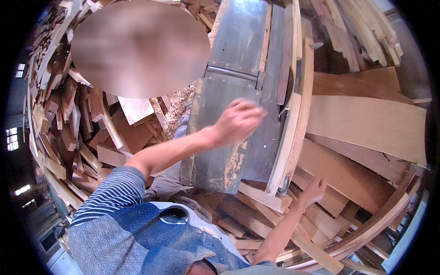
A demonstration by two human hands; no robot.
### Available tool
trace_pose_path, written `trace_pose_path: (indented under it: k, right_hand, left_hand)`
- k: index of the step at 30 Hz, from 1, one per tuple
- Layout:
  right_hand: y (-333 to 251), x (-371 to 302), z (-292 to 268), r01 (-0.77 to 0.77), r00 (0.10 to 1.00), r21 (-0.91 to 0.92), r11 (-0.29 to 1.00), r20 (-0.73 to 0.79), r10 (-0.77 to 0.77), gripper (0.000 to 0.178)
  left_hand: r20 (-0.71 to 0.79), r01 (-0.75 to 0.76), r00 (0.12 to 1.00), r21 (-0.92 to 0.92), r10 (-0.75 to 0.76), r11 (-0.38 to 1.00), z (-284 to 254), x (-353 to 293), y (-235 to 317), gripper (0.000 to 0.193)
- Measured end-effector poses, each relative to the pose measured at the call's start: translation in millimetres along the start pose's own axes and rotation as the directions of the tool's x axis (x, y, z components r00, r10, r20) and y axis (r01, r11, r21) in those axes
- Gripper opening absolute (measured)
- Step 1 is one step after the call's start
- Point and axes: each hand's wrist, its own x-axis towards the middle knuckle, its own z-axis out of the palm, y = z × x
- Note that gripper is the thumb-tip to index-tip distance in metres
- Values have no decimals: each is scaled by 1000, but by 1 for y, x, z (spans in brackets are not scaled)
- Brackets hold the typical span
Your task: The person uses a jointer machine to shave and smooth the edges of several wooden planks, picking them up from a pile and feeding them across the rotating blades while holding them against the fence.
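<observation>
My left hand [240, 121], blurred at the fingertips, is over the grey metal bed of a jointer planer [217, 114]. Its fingers are curled in, and nothing shows in them. The machine's cutter slot [231, 75] lies beyond that hand. A long wooden fence [289, 133] runs along the bed's right side, with a metal clamp [284, 185] at its near end. To the right of the fence, my right hand [315, 191] is over a heap of brown boards [346, 172]. Its fingers are stretched forward and hold nothing I can see; whether it touches a board is unclear.
Wood offcuts [68, 114] are piled high on the left. Wood shavings [176, 110] lie beside the machine. A wide pale board [366, 126] rests on the right-hand stack, and long strips [357, 32] stand at the far right. A blurred oval covers the upper left.
</observation>
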Motion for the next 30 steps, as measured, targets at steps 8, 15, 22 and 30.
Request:
trace_pose_path:
  k: [8, 15, 22, 30]
  right_hand:
    - [190, -218, -112, -16, 986, 18, 1000, 169, 13, 27]
    - [96, -318, -56, 95, 598, 382, 919, 717, -359, 20]
    - [95, -351, -66, 328, 262, 549, 769, 729, -632, 19]
    - [78, -371, -43, 385, 230, 473, 792, 782, -579, 17]
  left_hand:
    - [16, 526, 841, 204, -540, 825, -172, -250, 85, 6]
    - [-437, 869, 494, 231, -751, 437, -248, -408, 181, 28]
    - [-348, 985, -173, -48, -922, -167, -287, -469, 249, 51]
    - [-381, 977, -191, -164, -905, -137, -312, -511, 198, 44]
